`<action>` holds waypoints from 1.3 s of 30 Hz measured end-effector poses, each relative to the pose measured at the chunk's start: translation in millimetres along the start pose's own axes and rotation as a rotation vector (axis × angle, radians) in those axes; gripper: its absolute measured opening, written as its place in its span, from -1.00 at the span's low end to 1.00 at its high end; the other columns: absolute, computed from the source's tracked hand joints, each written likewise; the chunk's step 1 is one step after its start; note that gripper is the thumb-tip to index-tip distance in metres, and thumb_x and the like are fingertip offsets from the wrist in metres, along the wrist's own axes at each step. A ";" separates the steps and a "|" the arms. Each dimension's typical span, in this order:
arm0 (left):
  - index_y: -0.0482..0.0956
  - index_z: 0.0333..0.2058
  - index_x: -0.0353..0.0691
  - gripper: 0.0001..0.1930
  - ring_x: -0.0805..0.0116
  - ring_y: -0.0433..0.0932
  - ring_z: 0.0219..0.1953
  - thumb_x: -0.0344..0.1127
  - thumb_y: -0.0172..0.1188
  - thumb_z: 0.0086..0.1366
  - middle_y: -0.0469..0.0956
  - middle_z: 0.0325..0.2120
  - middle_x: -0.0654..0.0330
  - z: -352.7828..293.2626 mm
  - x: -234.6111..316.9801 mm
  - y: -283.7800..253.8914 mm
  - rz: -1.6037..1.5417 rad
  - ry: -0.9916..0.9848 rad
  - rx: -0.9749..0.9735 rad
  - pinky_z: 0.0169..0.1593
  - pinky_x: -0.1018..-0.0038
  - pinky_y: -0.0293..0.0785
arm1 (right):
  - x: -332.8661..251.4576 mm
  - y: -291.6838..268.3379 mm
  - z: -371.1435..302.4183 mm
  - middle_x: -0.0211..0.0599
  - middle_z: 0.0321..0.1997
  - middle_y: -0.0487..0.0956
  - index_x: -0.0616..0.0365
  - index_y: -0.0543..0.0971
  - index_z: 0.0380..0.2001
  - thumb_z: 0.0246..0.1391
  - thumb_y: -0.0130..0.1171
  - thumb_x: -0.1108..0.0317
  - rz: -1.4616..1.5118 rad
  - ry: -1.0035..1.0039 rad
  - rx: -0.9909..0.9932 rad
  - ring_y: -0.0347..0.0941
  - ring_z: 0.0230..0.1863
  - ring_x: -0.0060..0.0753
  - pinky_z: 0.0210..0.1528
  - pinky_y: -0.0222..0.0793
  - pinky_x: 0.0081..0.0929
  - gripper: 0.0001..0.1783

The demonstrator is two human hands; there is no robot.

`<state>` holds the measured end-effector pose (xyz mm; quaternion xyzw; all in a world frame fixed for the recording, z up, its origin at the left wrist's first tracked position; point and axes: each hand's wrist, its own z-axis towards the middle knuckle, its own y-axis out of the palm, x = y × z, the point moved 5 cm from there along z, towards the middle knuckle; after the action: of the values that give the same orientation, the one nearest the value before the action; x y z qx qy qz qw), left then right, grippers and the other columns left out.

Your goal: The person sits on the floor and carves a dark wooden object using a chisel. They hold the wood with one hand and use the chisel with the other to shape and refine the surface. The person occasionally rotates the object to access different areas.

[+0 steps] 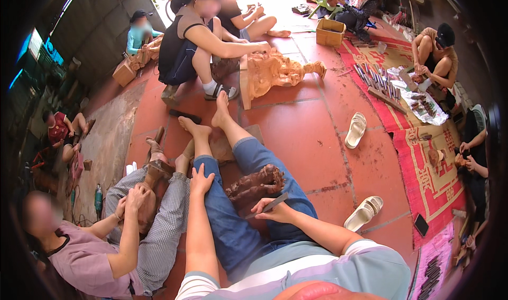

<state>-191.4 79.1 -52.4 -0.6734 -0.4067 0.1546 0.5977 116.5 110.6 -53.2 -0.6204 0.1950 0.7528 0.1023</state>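
Note:
Between my thighs lies a dark reddish-brown carved wooden piece (258, 184) with a lumpy surface. My right hand (276, 211) is closed around a flat, grey, blade-like tool (275, 201), just beside the carving's near side; its exact kind I cannot make out. One end of the tool sticks out up and to the right of my fingers, the other toward the carving. My left hand (202, 181) rests on my left leg near the knee, fingers stretched out, holding nothing.
A person at left holds a wooden carving (149, 207). Ahead, another works at a large orange-brown wooden carving (278, 73). White sandals (355, 130) stand on the red tiles. At right, a red mat (426, 162) bears several chisels (378, 80) and a phone (421, 225).

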 end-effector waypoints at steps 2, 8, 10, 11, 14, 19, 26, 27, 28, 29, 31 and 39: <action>0.20 0.30 0.09 -0.26 -0.29 0.33 0.16 0.12 0.14 0.15 0.08 0.32 -0.13 -9.6 4.0 -4.1 0.010 0.010 0.054 0.20 0.10 0.29 | -1.2 2.9 1.6 -0.30 -0.21 0.61 0.16 0.50 -0.43 0.01 0.34 0.44 -0.035 0.064 -0.018 0.51 -0.11 -0.49 -0.08 0.42 -0.53 -0.83; 0.44 0.14 0.00 -0.42 -0.17 0.41 0.08 0.03 0.20 0.15 0.27 0.22 -0.09 -29.4 14.2 0.0 0.178 0.107 0.298 0.12 0.07 0.35 | -4.8 9.9 4.0 -0.33 -0.29 0.62 0.14 0.50 -0.52 -0.06 0.38 0.42 -0.214 0.025 -0.051 0.55 -0.21 -0.45 -0.18 0.44 -0.49 -0.80; 0.49 0.09 -0.02 -0.46 -0.15 0.42 0.06 0.00 0.22 0.13 0.32 0.19 -0.07 -32.3 16.6 -1.9 0.170 0.127 0.335 0.10 0.06 0.36 | -5.5 10.1 4.3 -0.32 -0.30 0.62 0.14 0.50 -0.52 -0.06 0.37 0.42 -0.221 0.005 -0.046 0.55 -0.21 -0.44 -0.19 0.45 -0.49 -0.80; 0.49 0.09 -0.02 -0.46 -0.15 0.42 0.06 0.00 0.22 0.13 0.32 0.19 -0.07 -31.7 16.7 -1.1 0.169 0.132 0.334 0.10 0.06 0.36 | -6.3 9.5 4.2 -0.32 -0.30 0.62 0.14 0.50 -0.52 -0.06 0.37 0.42 -0.227 -0.005 -0.044 0.56 -0.22 -0.43 -0.20 0.45 -0.49 -0.80; 0.49 0.09 -0.02 -0.46 -0.14 0.41 0.07 -0.01 0.21 0.13 0.32 0.19 -0.06 -29.8 12.3 0.2 0.164 0.132 0.340 0.11 0.06 0.35 | -11.1 10.2 4.0 -0.32 -0.31 0.61 0.15 0.50 -0.52 -0.05 0.37 0.41 -0.236 0.003 -0.042 0.56 -0.22 -0.43 -0.21 0.45 -0.49 -0.80; 0.49 0.10 -0.02 -0.48 -0.07 0.38 0.14 -0.01 0.19 0.16 0.32 0.21 0.01 -32.9 18.6 -3.0 0.153 0.101 0.308 0.17 0.11 0.31 | -10.2 9.1 4.8 -0.32 -0.31 0.61 0.15 0.49 -0.52 -0.04 0.36 0.41 -0.240 -0.026 -0.049 0.56 -0.22 -0.42 -0.21 0.45 -0.50 -0.81; 0.54 0.04 -0.05 -0.53 -0.01 0.37 0.16 -0.04 0.19 0.16 0.35 0.19 0.04 -38.9 18.8 -6.2 0.125 0.132 0.322 0.19 0.15 0.29 | -7.0 10.4 5.4 -0.27 -0.26 0.62 0.16 0.52 -0.51 -0.02 0.36 0.40 -0.247 0.018 -0.065 0.57 -0.18 -0.38 -0.16 0.47 -0.47 -0.82; 0.55 0.03 -0.05 -0.53 -0.02 0.37 0.15 -0.04 0.19 0.16 0.36 0.18 0.04 -39.2 19.8 -5.2 0.121 0.131 0.321 0.19 0.15 0.29 | -6.4 9.8 4.6 -0.24 -0.24 0.62 0.17 0.54 -0.51 -0.02 0.37 0.40 -0.244 0.042 -0.075 0.57 -0.16 -0.37 -0.14 0.47 -0.45 -0.83; 0.56 0.01 -0.06 -0.55 -0.02 0.38 0.15 -0.05 0.20 0.16 0.37 0.17 0.05 -39.5 19.7 -6.5 0.116 0.138 0.337 0.18 0.14 0.30 | -6.5 10.0 4.8 -0.27 -0.26 0.62 0.16 0.52 -0.51 -0.02 0.36 0.39 -0.252 0.014 -0.063 0.57 -0.19 -0.38 -0.17 0.47 -0.46 -0.81; 0.56 0.01 -0.06 -0.55 -0.01 0.38 0.14 -0.05 0.20 0.16 0.37 0.17 0.05 -39.6 20.2 -6.2 0.115 0.148 0.344 0.17 0.14 0.31 | -5.5 10.3 4.7 -0.29 -0.29 0.62 0.14 0.50 -0.52 -0.02 0.36 0.38 -0.261 -0.015 -0.051 0.57 -0.22 -0.39 -0.20 0.46 -0.47 -0.80; 0.56 0.00 -0.07 -0.55 -0.01 0.39 0.13 -0.05 0.20 0.15 0.38 0.16 0.05 -38.5 20.4 -5.0 0.116 0.165 0.359 0.16 0.14 0.32 | -5.7 10.6 4.4 -0.31 -0.32 0.61 0.13 0.48 -0.52 -0.02 0.35 0.37 -0.279 -0.044 -0.042 0.57 -0.24 -0.40 -0.23 0.46 -0.47 -0.78; 0.58 -0.03 -0.09 -0.58 -0.05 0.41 0.08 -0.08 0.21 0.14 0.40 0.13 0.05 -34.6 15.5 0.1 0.111 0.201 0.391 0.11 0.10 0.34 | -6.7 10.9 4.9 -0.32 -0.36 0.60 0.13 0.47 -0.53 -0.03 0.36 0.36 -0.295 -0.027 -0.045 0.57 -0.23 -0.40 -0.23 0.46 -0.46 -0.77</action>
<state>-157.6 67.0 -39.9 -0.5781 -0.2695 0.1952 0.7450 109.2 103.4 -44.1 -0.6342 0.0831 0.7421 0.2005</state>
